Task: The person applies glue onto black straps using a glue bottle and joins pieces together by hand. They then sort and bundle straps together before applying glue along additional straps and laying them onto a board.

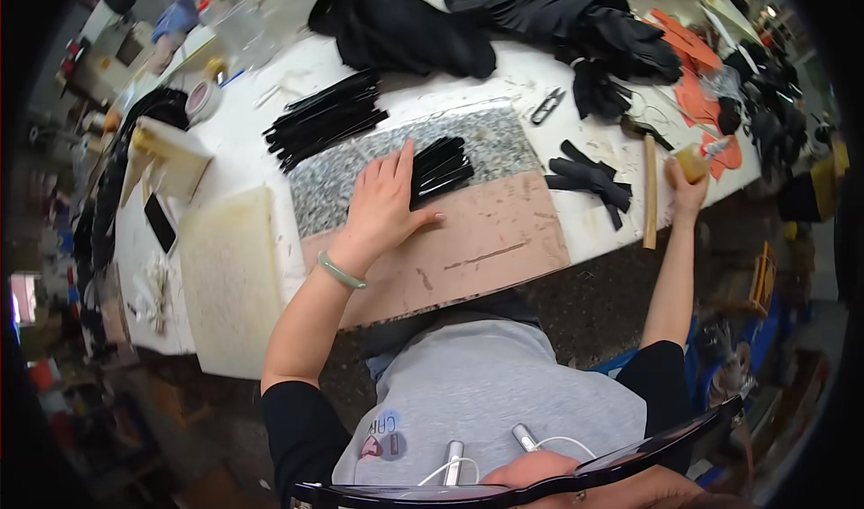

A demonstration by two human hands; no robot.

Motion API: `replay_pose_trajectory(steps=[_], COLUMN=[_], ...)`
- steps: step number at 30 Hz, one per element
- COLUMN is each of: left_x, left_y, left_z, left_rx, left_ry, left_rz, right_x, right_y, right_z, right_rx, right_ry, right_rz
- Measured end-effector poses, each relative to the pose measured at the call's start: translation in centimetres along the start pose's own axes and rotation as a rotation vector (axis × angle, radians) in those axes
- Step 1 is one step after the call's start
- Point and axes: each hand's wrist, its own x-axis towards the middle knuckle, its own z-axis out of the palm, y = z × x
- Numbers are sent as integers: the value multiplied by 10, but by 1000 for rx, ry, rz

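Note:
My left hand [382,205] lies flat with its fingers stretched out and the thumb apart, against the left side of a small stack of glossy black strips [441,169]. Those strips rest across a speckled grey stone slab [324,180] and the pinkish-brown board [504,225] in front of it. Out at the right edge of the table, my right hand [688,192] is closed around a squeeze bottle [691,162] of yellowish liquid with a pale nozzle. Behind the slab sits a larger stack of black strips [326,117].
Loose black strips [589,183] and a wooden stick [650,194] lie to the right, with thread snips [547,106] beyond. Black cloth bundles [405,27] line the back, orange pieces [693,81] the far right. At left are a yellowish board [232,279], a phone [160,223] and a tape roll [203,101].

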Motion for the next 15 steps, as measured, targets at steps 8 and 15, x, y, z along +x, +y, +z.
replay_pose_trajectory(steps=[8, 15], left_x=[-55, -70], left_y=[-41, -48], left_z=[-7, 2], left_rx=[-223, -429], left_ry=[49, 317], left_rz=[-69, -92], right_x=[-98, -188], right_y=[-113, -179], right_z=[20, 75], right_rx=[931, 830], right_ry=[-534, -764], right_rz=[205, 354])
